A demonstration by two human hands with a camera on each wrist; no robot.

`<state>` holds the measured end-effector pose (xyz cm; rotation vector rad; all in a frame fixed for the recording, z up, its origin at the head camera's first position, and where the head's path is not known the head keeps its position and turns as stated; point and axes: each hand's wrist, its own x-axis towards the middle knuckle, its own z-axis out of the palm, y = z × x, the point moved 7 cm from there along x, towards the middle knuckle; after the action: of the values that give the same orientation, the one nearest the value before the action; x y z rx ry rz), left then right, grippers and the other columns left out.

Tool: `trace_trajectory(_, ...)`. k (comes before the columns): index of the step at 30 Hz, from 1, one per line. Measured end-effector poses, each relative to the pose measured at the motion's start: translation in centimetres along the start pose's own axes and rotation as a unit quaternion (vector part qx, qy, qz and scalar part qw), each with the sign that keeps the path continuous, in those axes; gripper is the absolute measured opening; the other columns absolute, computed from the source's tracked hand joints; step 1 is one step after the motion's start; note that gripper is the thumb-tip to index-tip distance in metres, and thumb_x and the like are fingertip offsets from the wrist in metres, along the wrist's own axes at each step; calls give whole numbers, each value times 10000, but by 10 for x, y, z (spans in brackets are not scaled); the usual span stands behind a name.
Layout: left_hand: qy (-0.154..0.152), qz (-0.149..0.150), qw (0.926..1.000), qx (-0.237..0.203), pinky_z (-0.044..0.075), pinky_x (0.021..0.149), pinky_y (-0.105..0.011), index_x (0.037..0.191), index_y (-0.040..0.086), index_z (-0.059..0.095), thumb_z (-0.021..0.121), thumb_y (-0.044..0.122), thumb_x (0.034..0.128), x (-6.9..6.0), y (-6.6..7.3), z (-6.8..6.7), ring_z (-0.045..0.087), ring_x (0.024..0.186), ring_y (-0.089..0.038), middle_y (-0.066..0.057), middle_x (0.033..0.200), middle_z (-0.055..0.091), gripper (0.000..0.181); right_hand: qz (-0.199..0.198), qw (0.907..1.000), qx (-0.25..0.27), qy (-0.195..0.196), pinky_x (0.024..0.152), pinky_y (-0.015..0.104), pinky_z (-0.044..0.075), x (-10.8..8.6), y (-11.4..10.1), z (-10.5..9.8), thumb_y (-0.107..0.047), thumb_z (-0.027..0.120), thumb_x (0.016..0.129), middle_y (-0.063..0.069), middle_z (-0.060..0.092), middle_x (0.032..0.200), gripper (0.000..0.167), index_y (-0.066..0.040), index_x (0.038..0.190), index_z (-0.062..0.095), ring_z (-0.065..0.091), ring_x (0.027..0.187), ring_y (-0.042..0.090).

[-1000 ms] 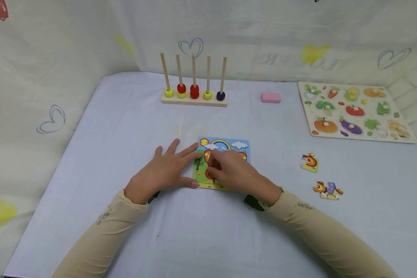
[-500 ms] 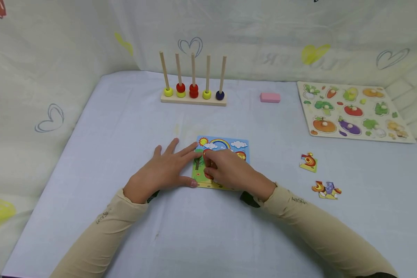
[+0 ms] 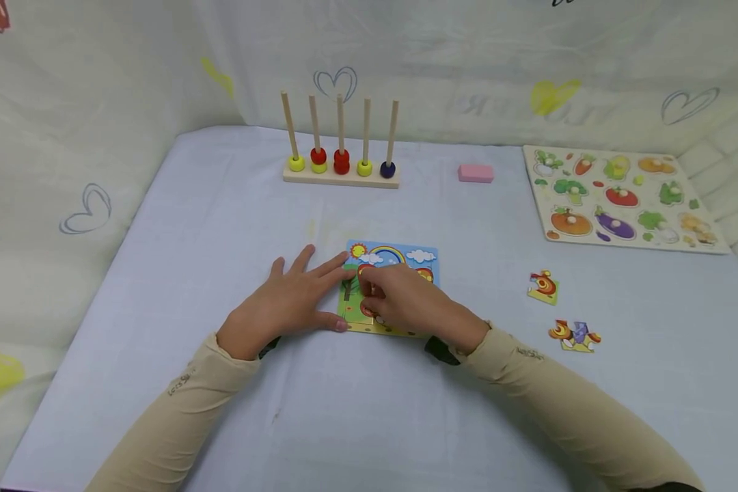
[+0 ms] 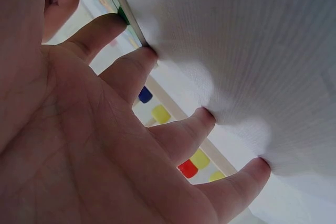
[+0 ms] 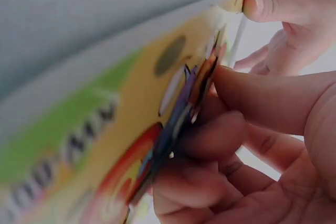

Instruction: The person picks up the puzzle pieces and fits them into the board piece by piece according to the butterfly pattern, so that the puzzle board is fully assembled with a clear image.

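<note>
A colourful picture puzzle board [image 3: 419,255] lies on the table, with a sun, a rainbow and clouds along its far side. My left hand [image 3: 283,301] is spread flat at the board's left edge. Its thumb and index finger touch the board, while other fingertips press the tablecloth in the left wrist view. Over the board's middle, my right hand [image 3: 408,297] pinches a puzzle piece [image 5: 170,132] with thumb and curled fingers. Seen from the right wrist, this piece is tilted up from the board; its picture is mostly hidden.
Two loose puzzle pieces [image 3: 544,287] lie to the right of the board. Behind stand a peg abacus [image 3: 342,178] with coloured beads and a pink block [image 3: 475,173]. A vegetable knob puzzle [image 3: 627,217] lies at the far right.
My right hand has shifted slightly left over the board, still holding the piece. The left hand stays in place at the board's edge.
</note>
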<state>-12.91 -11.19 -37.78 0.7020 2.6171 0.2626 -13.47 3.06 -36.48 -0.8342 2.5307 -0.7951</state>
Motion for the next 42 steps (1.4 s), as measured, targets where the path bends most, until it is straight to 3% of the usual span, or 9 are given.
trace_trajectory(3,0,-11,10000,-41,185,1164,-802,1672,283,405,810,579,911,0,0,0,63,1611,-486,50,1790,159,911,-112,9999,34,-47,661,291,484,-5,2,-2,-61,724,1009,-44,636,757,20,-76,998,717,569,753,133)
trace_trajectory(8,-21,-18,10000,-1,188,1164,-801,1671,284,408,807,591,907,1,1,1,62,1609,-490,51,1792,149,915,-629,9969,-478,-41,693,272,521,-23,3,-3,-60,695,1031,-27,673,889,202,-30,1210,784,570,781,113)
trace_trajectory(15,-107,-109,9999,1,182,1169,-799,1679,293,391,807,599,899,2,-1,1,52,1610,-489,44,1793,142,935,-1302,9752,-1762,313,678,282,518,-41,-3,8,-168,757,1024,64,604,938,331,-77,1341,724,553,779,163)
trace_trajectory(20,-86,-116,9999,-47,188,1165,-804,1679,294,390,809,600,896,1,-2,3,65,1608,-493,36,1791,160,939,-1375,9677,-2088,328,734,356,529,-42,-9,11,-287,771,1022,87,589,952,410,-79,1368,700,559,853,209)
trace_trajectory(26,-7,-24,10000,12,203,1155,-808,1674,286,401,804,600,905,0,-1,0,73,1606,-501,50,1791,153,924,-1328,9774,-1513,642,742,322,519,-47,-4,3,-254,770,1022,77,612,1023,361,-67,1329,735,550,894,188)
trace_trajectory(33,-60,-53,9999,74,186,1163,-803,1680,288,388,802,601,907,2,0,0,56,1609,-496,52,1795,133,931,-618,9911,-777,886,812,375,527,-65,23,-22,-189,729,1047,75,630,1127,304,-66,1325,741,563,1011,205)
trace_trajectory(42,-125,-120,9998,28,166,1170,-804,1682,295,380,807,595,904,2,0,2,44,1611,-490,42,1795,134,936,17,9899,-293,1385,757,346,555,-101,63,-52,-142,700,1059,-26,675,1075,264,-80,1310,754,613,966,145)
